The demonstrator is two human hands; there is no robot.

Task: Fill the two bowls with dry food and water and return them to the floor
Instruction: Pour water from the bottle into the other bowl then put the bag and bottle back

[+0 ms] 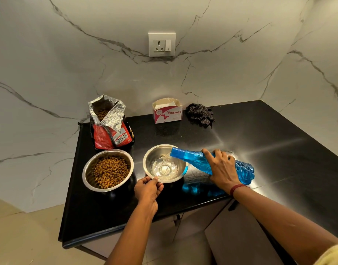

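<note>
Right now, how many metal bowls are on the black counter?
2. The bowl of dry food stands near the counter's left edge, in front of the food bag. The water bowl is just to its right, steadied by the left hand. None seems hidden.

The right hand (222, 169) covers the middle of the blue bottle (244, 172), so its fill level cannot be told. The table (260, 134) runs off the right edge. Small print on the food bag (114, 134) is unreadable. Both arms are cut off at the bottom of the frame.
</note>
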